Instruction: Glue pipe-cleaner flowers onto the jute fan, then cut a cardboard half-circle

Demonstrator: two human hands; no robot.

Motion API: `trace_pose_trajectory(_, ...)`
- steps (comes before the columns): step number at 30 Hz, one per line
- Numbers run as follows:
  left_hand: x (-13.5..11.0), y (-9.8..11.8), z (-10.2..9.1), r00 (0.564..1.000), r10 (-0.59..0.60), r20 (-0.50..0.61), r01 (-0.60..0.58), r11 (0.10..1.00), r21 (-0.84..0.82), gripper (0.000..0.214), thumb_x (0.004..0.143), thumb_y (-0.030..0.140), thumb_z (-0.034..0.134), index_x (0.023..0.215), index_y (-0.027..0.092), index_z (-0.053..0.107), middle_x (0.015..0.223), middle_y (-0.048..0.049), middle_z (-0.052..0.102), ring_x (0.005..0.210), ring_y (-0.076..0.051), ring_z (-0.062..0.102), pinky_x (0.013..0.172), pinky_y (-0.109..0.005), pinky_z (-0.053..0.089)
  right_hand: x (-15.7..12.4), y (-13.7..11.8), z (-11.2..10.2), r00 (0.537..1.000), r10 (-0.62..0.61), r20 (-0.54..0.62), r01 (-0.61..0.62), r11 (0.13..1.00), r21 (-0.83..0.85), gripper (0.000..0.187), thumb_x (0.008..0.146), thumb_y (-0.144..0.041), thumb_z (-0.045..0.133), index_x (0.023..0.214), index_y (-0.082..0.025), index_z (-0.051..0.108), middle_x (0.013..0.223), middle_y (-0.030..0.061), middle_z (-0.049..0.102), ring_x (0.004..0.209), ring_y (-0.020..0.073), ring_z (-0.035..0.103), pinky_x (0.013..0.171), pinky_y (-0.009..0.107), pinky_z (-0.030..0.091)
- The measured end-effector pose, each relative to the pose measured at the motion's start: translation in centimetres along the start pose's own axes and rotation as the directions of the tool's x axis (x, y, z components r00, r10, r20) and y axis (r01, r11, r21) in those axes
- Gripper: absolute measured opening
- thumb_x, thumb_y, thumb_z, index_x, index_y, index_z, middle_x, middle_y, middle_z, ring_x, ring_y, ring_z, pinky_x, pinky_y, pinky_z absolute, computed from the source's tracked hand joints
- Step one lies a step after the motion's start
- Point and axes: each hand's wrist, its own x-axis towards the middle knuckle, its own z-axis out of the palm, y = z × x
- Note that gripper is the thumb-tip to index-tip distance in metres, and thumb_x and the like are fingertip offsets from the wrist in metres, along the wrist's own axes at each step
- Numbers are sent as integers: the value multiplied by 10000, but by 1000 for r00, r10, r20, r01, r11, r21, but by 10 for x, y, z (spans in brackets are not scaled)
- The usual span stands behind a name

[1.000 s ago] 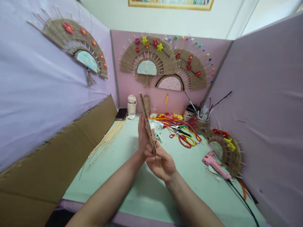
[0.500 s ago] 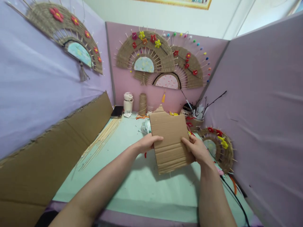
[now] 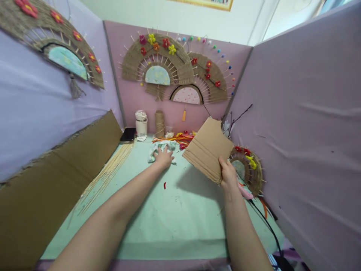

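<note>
My right hand (image 3: 228,172) grips a flat piece of corrugated cardboard (image 3: 210,148) by its lower right edge. The cardboard is tilted above the table and has a curved notch cut in its top edge. My left hand (image 3: 164,157) reaches forward with fingers spread, resting on or just over a crumpled pale green patterned cloth (image 3: 153,150). Whether the fingers press into the cloth cannot be made out. A small red scrap (image 3: 165,185) lies on the table nearer to me.
Thin wooden sticks (image 3: 108,173) lie at left beside a long cardboard strip (image 3: 62,177). A phone (image 3: 128,134), a white bottle (image 3: 141,123), a twine spool (image 3: 159,124) and pipe cleaners (image 3: 180,139) line the back. A pink corded tool (image 3: 246,192) sits right, near a small woven fan (image 3: 252,169).
My left hand has let go of the cardboard and moved left and forward to the cloth. The cardboard, now in my right hand alone, has been tilted. The view has shifted right.
</note>
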Motion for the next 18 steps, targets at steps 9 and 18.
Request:
trace_pose_trajectory(9,-3,-94,-72,990,-88,-112,102,986,132,137,763,138,525,666,85,605,1025,-266,582,1167,-419,447,956,-555,361,-16,3,20,975,107,193,-96,993,-67,430,594,-473,742,907,-199,633,793,67,737,813,253,696,708,371,566)
trace_pose_trajectory(18,-71,-46,-59,994,101,-35,-106,944,-313,272,847,365,490,929,198,689,983,-80,700,933,-238,622,872,-338,454,-32,13,39,971,70,230,-41,991,-130,446,580,-433,764,912,-160,645,922,92,744,814,243,690,709,342,548)
